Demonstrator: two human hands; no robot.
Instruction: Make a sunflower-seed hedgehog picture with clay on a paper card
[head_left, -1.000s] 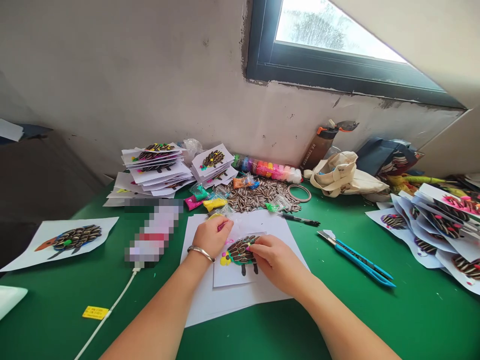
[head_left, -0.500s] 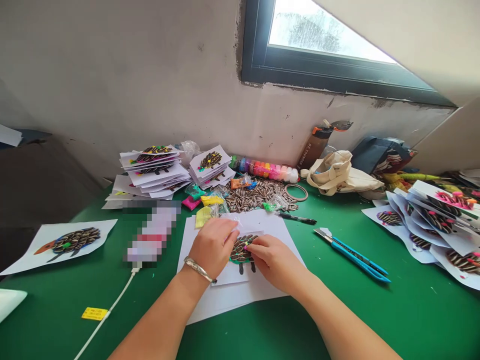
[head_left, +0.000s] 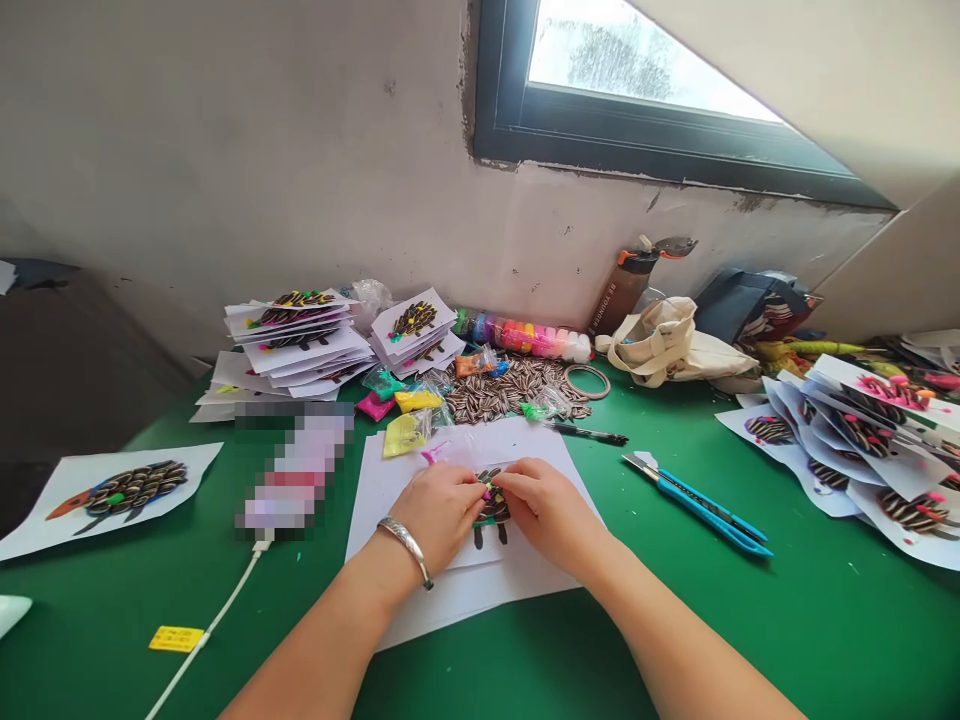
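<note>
A small card with a seed-covered animal picture [head_left: 491, 536] lies on larger white sheets [head_left: 427, 617]. My left hand [head_left: 442, 510], with a silver bangle at the wrist, is over the picture's left side, fingers pinched at its small pink and yellow spots. From the right, my right hand [head_left: 551, 510] meets it with thumb and forefinger together at the same spots. Whatever either pinch holds is too small to make out. A bit of pink clay in clear wrap [head_left: 437, 453] lies just beyond my left hand.
Behind are clay packets [head_left: 405, 435], striped seeds [head_left: 502, 388], a tape ring [head_left: 587, 382] and a pen [head_left: 589, 433]. A blue cutter [head_left: 701, 505] lies right. Card stacks [head_left: 300, 345] stand back left, others [head_left: 885, 440] far right. A white cable [head_left: 232, 600] runs left.
My left hand has moved down and its fingertips have come in to the picture's middle, beside my right fingertips. The pink clay in wrap now shows. The view has shifted slightly.
</note>
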